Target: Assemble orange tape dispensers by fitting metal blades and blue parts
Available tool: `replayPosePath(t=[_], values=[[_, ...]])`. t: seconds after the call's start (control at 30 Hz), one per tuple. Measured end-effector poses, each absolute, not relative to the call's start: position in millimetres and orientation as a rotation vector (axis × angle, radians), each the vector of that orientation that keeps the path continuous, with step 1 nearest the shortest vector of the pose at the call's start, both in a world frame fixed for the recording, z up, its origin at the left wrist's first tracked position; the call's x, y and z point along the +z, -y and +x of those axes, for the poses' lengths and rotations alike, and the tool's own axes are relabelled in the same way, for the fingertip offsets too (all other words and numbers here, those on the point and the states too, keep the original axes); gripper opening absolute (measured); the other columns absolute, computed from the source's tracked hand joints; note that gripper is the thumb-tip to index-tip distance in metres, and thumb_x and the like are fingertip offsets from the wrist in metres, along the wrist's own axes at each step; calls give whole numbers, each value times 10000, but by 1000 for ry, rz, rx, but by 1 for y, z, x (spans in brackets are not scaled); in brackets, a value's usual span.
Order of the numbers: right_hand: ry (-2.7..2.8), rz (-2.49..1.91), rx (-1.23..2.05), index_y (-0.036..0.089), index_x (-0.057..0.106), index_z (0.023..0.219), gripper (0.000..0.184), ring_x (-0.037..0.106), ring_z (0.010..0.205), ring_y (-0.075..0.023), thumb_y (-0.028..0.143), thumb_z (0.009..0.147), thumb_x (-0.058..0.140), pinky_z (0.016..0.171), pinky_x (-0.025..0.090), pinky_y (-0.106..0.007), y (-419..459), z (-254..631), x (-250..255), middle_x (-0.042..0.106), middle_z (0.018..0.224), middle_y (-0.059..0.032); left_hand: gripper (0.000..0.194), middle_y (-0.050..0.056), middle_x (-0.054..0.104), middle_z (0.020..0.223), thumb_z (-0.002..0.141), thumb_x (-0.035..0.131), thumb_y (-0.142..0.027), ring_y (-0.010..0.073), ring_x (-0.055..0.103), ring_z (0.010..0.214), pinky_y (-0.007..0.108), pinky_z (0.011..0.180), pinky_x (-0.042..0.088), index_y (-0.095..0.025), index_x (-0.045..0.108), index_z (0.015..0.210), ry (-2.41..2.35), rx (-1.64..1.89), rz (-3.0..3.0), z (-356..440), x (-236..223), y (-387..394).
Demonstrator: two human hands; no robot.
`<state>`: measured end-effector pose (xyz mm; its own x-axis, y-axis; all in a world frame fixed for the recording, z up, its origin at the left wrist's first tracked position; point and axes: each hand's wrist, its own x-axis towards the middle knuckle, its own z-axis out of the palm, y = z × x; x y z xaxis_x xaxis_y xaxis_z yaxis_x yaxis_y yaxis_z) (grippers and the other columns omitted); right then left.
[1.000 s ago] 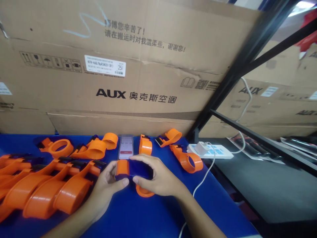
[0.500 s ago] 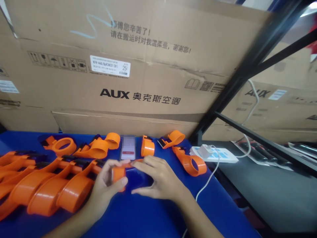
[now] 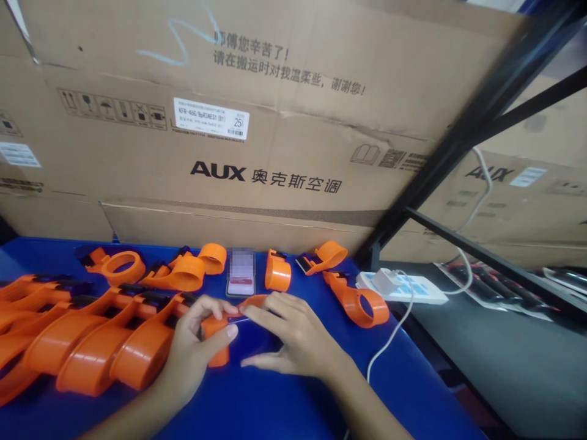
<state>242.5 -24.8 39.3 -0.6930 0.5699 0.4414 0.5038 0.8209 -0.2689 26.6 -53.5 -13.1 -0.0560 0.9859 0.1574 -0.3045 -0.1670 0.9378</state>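
My left hand grips an orange tape dispenser, its thumb across the front and its fingers curled over the top. Over the dispenser's right part lies my right hand, fingertips on its upper edge and thumb lower down. A dark blue patch with a glint shows between that thumb and the fingers; whether it is part of the dispenser I cannot tell. Several more orange tape dispensers stand in a row left of my hands. Behind my hands, another dispenser stands beside a phone.
Other orange dispensers lie along the back of the blue table. A white power strip with a plug and cable sits at right. Large cardboard boxes rise behind, next to a black metal frame.
The view has shifted slightly, so the background sits a little farther right. The held dispenser has tilted and dropped slightly between my hands; both hands keep nearly the same hold.
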Motion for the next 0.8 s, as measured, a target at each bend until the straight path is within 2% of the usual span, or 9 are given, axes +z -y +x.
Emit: replayPosePath(t=[0.17,0.27,0.33,0.43,0.5,0.57,0.67,0.73,0.8], values=[[2405,-820,172,230,643,1340,695,682,957,-275,676,816,736,888,540,-438,24,245,36,733,1077,-107,232,53,745,1100,783,835,-252,274,654,1116,373,986,495,-263,673,949,-832,1435,1007,27,-12,50],[2334,-850,260,203,601,1398,747,695,998,-295,643,813,753,891,550,-446,24,248,40,734,1123,-126,338,93,738,1189,784,829,-327,327,658,1137,413,971,519,-256,715,1095,-758,1364,913,28,-11,52],[2297,-872,395,210,580,1420,662,700,1044,-286,572,882,712,914,551,-436,24,249,46,729,1189,-123,470,118,731,1206,769,834,-383,343,677,1086,421,915,550,-252,710,1203,-691,1324,839,28,-12,53],[2248,-901,579,234,591,1403,471,699,1086,-253,465,992,596,947,543,-407,23,250,54,726,1252,-93,641,140,720,1185,725,869,-377,304,701,924,382,762,585,-243,662,1317,-619,1286,865,29,-12,54],[2252,-954,642,224,654,1302,376,707,1010,-227,449,1042,502,916,544,-381,22,248,55,753,1159,-72,669,117,733,1067,728,873,-329,251,685,794,335,635,577,-249,635,1348,-611,1260,921,31,-12,54],[2295,-1031,696,196,720,1026,438,682,815,-184,462,1085,378,806,542,-336,22,246,53,745,909,-40,623,74,742,931,750,863,-293,215,674,715,302,590,564,-250,646,1332,-660,1244,898,33,-13,54],[2400,-1108,828,194,517,612,637,479,545,-114,516,1100,265,597,446,-268,24,241,46,512,572,29,489,65,786,983,750,873,-273,233,733,859,313,767,592,-232,722,1214,-783,1247,718,36,-14,54],[2453,-1096,916,196,404,565,647,380,512,-94,552,1091,282,551,377,-250,25,239,43,412,537,51,392,65,801,1052,743,883,-272,263,738,997,331,876,580,-223,761,1113,-819,1231,595,38,-15,53],[2450,-1061,962,193,420,604,612,387,542,-93,549,1089,307,559,365,-243,25,238,44,431,574,53,308,57,812,1019,755,877,-276,266,749,993,328,859,586,-212,779,1039,-817,1190,512,38,-15,53]])
